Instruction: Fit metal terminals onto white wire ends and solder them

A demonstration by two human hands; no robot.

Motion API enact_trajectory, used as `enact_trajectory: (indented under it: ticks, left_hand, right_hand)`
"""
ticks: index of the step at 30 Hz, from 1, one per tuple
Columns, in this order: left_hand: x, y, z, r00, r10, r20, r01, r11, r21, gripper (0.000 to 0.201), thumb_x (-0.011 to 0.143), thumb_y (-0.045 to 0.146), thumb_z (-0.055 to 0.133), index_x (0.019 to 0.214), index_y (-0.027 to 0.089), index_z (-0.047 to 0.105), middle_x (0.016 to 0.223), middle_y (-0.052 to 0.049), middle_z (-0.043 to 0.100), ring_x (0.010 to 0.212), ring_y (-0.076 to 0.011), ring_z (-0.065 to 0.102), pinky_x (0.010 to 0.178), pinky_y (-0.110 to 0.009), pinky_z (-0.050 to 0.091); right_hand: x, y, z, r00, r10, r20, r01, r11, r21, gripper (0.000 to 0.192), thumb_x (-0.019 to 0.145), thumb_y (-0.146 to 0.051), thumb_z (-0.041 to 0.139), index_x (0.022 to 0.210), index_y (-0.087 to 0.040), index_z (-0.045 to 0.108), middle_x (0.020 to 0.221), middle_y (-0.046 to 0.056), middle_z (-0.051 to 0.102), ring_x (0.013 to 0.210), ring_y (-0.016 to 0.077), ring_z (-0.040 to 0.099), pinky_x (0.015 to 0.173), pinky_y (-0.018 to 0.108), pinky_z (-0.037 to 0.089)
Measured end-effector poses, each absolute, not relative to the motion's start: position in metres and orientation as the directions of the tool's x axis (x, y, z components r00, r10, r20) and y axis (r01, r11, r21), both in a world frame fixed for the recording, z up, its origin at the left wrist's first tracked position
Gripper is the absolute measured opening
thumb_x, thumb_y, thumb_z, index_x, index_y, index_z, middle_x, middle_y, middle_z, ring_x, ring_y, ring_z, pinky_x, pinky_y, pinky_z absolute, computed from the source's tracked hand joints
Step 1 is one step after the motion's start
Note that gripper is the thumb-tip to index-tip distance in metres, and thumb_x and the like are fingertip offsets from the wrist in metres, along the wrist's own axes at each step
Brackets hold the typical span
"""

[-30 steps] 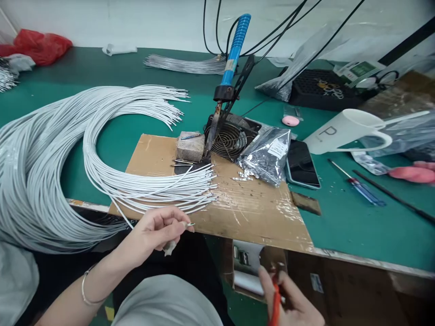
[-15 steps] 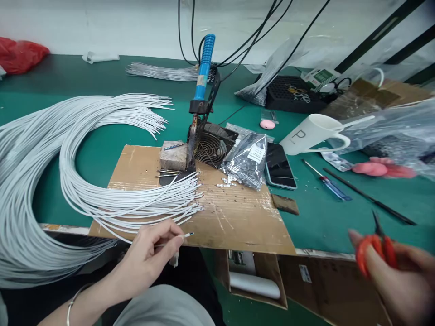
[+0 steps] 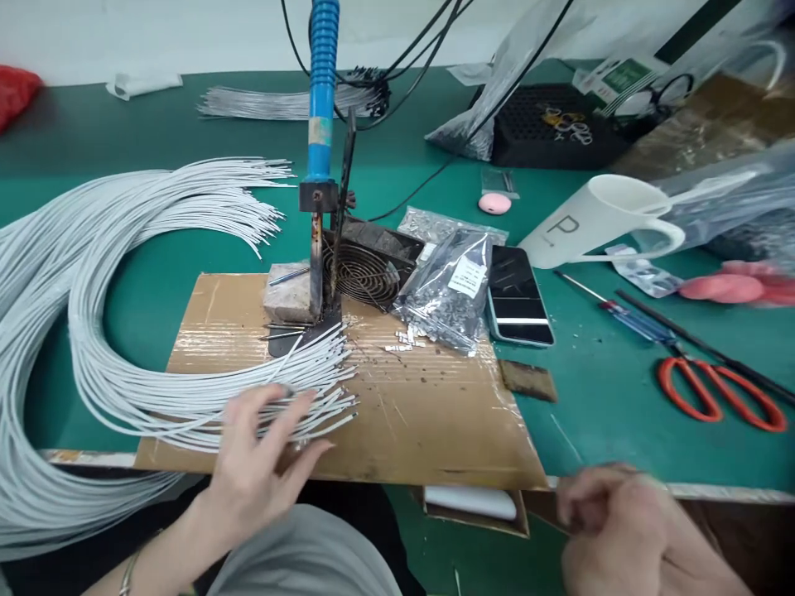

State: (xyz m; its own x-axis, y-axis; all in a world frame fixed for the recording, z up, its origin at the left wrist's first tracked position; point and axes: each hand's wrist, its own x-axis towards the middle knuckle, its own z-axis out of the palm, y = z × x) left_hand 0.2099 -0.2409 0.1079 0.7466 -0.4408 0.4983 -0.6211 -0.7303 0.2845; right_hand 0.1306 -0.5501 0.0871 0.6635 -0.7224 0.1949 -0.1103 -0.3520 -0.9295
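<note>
White cables point(image 3: 186, 385): looped near front edge of bench point(image 3: 621, 426), ends on cardboard point(image 3: 428, 434). Left hand point(image 3: 252, 468): parted, over bundle. Right hand point(image 3: 627, 517): curled at front edge, contents hidden. Apparent step: selecting from bundle. Next need: pinch on single end.

The green bench point(image 3: 621, 430) carries cardboard point(image 3: 428, 414), white wires point(image 3: 87, 314), a phone point(image 3: 518, 294) and a mug point(image 3: 587, 222).

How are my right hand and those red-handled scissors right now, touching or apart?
Apart. The head view shows a strip of green tabletop between the right hand and the red-handled scissors, which lie farther back.
</note>
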Motion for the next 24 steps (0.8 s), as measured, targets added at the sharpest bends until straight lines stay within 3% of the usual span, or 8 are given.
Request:
enact_trajectory:
  ticks: [1,3,6,10,13,15,18,24]
  left_hand:
    - [0.212,-0.233,0.112,0.77,-0.406,0.493,-0.568,-0.788,0.239,0.053,0.088,0.024,0.079,0.136,0.011,0.06,0.123,-0.02,0.053,0.113,-0.0362,0.055,0.097,-0.05,0.046]
    - [0.218,-0.218,0.118,0.819,-0.386,0.424,-0.493,-0.852,0.176,0.065,0.088,0.034,0.078,0.142,0.007,0.055,0.135,-0.027,0.049,0.125,-0.0452,0.05,0.104,-0.06,0.041]
    - [0.229,-0.205,0.121,0.829,-0.48,0.285,-0.536,-0.827,0.167,0.065,0.092,0.035,0.074,0.147,0.01,0.051,0.143,-0.026,0.049,0.133,-0.045,0.047,0.114,-0.065,0.033]
    - [0.233,-0.202,0.118,0.726,-0.656,0.207,-0.688,-0.691,0.221,0.05,0.096,0.014,0.065,0.143,0.029,0.058,0.147,-0.017,0.049,0.137,-0.0356,0.048,0.116,-0.058,0.032]
    - [0.232,-0.199,0.117,0.665,-0.737,0.121,-0.744,-0.641,0.189,0.051,0.097,0.031,0.066,0.148,0.029,0.056,0.156,-0.021,0.039,0.141,-0.043,0.041,0.111,-0.06,0.033]
    - [0.234,-0.198,0.116,0.661,-0.745,0.093,-0.749,-0.644,0.157,0.064,0.096,0.041,0.067,0.155,0.025,0.048,0.154,-0.024,0.042,0.136,-0.0441,0.045,0.108,-0.058,0.036]
    - [0.244,-0.199,0.114,0.705,-0.692,0.155,-0.709,-0.682,0.181,0.079,0.096,0.036,0.07,0.162,0.015,0.032,0.141,-0.024,0.058,0.122,-0.0368,0.057,0.099,-0.048,0.044]
    - [0.264,-0.198,0.111,0.647,-0.687,0.331,-0.762,-0.577,0.294,0.054,0.09,0.027,0.079,0.139,0.017,0.059,0.113,-0.014,0.075,0.095,-0.0273,0.069,0.083,-0.04,0.052]
  right_hand:
    - [0.135,-0.536,0.088,0.66,-0.718,0.219,0.032,-0.265,-0.964,0.039,0.097,-0.042,0.057,0.064,-0.022,0.062,0.056,0.001,0.053,0.054,0.0175,0.047,0.05,0.031,0.035]
    - [0.144,-0.518,0.088,0.739,-0.66,0.133,0.102,-0.085,-0.991,0.051,0.098,-0.056,0.053,0.067,-0.02,0.072,0.055,0.004,0.057,0.049,0.0182,0.05,0.043,0.03,0.038]
    - [0.152,-0.51,0.084,0.818,-0.573,-0.039,0.003,0.073,-0.997,0.067,0.1,-0.066,0.044,0.073,-0.016,0.079,0.054,0.007,0.062,0.045,0.0186,0.054,0.039,0.03,0.043]
    - [0.153,-0.512,0.073,0.86,-0.497,-0.112,-0.095,0.061,-0.994,0.071,0.098,-0.071,0.043,0.078,-0.015,0.081,0.059,0.01,0.067,0.048,0.0196,0.06,0.039,0.029,0.048]
    - [0.152,-0.511,0.067,0.863,-0.485,-0.138,-0.136,0.039,-0.99,0.072,0.099,-0.072,0.041,0.08,-0.015,0.081,0.061,0.01,0.067,0.049,0.0187,0.061,0.039,0.028,0.05]
    - [0.153,-0.508,0.068,0.859,-0.493,-0.136,-0.151,0.01,-0.989,0.071,0.1,-0.071,0.041,0.079,-0.015,0.081,0.061,0.009,0.066,0.048,0.0179,0.06,0.038,0.027,0.05]
    - [0.155,-0.501,0.073,0.839,-0.53,-0.118,-0.173,-0.055,-0.983,0.07,0.102,-0.069,0.04,0.078,-0.016,0.079,0.061,0.008,0.065,0.049,0.017,0.059,0.04,0.026,0.049]
    - [0.157,-0.489,0.085,0.792,-0.585,-0.176,-0.241,-0.034,-0.97,0.066,0.102,-0.067,0.041,0.078,-0.017,0.076,0.065,0.007,0.063,0.053,0.0164,0.055,0.044,0.027,0.044]
